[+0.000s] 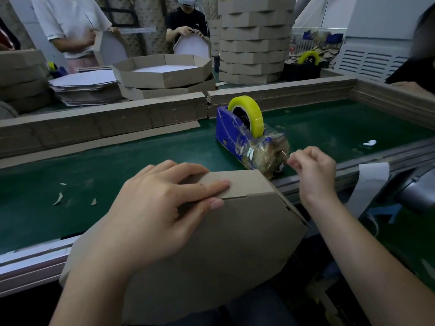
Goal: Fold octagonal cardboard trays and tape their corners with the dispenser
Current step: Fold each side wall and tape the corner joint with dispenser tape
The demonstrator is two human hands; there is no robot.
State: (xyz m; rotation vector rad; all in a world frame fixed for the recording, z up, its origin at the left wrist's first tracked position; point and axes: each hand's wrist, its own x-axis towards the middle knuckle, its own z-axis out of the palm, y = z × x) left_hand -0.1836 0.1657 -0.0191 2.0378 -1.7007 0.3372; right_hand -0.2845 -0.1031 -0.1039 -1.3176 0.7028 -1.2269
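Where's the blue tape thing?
In the head view, the blue plastic tape dispenser with its yellow tape roll sits on the green belt, right of centre, beyond the brown cardboard tray and right hand.

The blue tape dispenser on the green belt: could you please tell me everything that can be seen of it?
The tape dispenser has a blue, plastic-looking body and stands upright on the green belt, beyond the cardboard tray. A yellow-tinted roll of clear tape sits on edge in its top. Its near, cutter end is wrapped in crumpled old tape with brownish scraps stuck to it. The right hand is at that end with curled fingers; whether it pinches tape cannot be told.
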